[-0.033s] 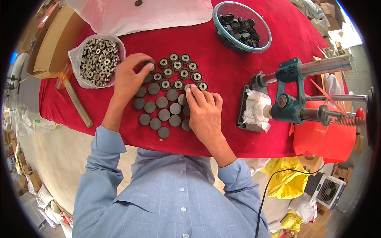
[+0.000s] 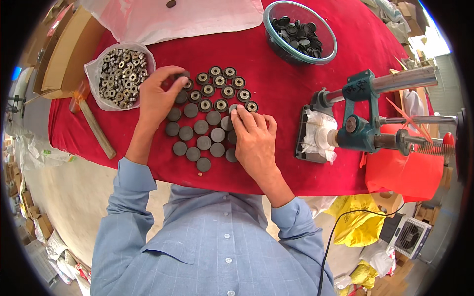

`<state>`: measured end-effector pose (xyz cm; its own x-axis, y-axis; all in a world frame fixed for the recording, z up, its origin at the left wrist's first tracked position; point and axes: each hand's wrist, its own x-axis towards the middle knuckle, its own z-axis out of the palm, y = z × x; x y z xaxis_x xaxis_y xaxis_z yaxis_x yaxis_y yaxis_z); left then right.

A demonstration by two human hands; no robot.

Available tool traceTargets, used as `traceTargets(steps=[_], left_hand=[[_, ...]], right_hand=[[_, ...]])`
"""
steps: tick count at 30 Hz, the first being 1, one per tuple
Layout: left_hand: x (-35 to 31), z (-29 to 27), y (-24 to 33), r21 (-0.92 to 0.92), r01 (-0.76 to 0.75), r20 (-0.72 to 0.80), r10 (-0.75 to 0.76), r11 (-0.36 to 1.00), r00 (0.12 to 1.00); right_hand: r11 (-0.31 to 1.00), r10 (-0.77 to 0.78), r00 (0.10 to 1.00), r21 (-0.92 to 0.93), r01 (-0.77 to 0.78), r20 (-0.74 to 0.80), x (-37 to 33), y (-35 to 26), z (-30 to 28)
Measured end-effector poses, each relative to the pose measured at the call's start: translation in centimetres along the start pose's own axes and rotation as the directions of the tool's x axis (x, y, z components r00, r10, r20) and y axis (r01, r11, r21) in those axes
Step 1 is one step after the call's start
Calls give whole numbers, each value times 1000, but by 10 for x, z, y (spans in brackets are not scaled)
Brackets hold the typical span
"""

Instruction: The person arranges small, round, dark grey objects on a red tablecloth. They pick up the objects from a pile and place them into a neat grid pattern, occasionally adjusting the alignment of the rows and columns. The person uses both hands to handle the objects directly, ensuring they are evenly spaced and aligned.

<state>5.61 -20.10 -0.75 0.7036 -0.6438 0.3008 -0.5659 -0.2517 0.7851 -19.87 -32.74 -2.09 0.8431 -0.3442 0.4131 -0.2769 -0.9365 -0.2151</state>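
Observation:
On the red cloth, several round black caps lie face down (image 2: 200, 127), and beyond them several more stand open side up with metal bearings (image 2: 220, 105) in their middles. My left hand (image 2: 160, 93) is closed at the far left of this group, a black cap (image 2: 183, 75) pinched between thumb and fingers, beside a cap with a bearing (image 2: 187, 84). At the group's right side, the fingertips of my right hand (image 2: 254, 140) are on a dark cap (image 2: 234, 108); its thumb is hidden beneath the hand.
At the left, a bag-lined bowl of bearings (image 2: 150, 58) stands near a hammer (image 2: 98, 129) and a cardboard box (image 2: 69, 54). A glass bowl of black caps (image 2: 334, 47) is at the far right. A green hand press (image 2: 356, 116) occupies the right side. White sheeting (image 2: 163, 22) lies at the back.
My left hand has shifted slightly left and tilted the cap up, so a bearing beside it shows more. The right hand stays where it was.

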Motion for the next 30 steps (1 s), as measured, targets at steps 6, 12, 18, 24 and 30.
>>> traceTargets(steps=[6,12,18,24,30], left_hand=[[-10,3,-7,-4,-119,-35,119,993,992],[-16,5,-19,240,-274,69,265,931,962],[-24,0,-7,322,-391,166,355,862,920],[-34,-9,2,534,-446,263,361,718,895],[-35,-3,1,516,-426,241,352,743,905]], right_hand=[[999,22,1000,25,-23,6,-2,-1,0],[999,26,999,29,-27,26,0,0,-3],[987,67,998,149,-68,15,8,7,-21],[962,139,909,272,-29,-394,91,55,-68],[837,534,837,-67,-543,-123,182,156,-62]])
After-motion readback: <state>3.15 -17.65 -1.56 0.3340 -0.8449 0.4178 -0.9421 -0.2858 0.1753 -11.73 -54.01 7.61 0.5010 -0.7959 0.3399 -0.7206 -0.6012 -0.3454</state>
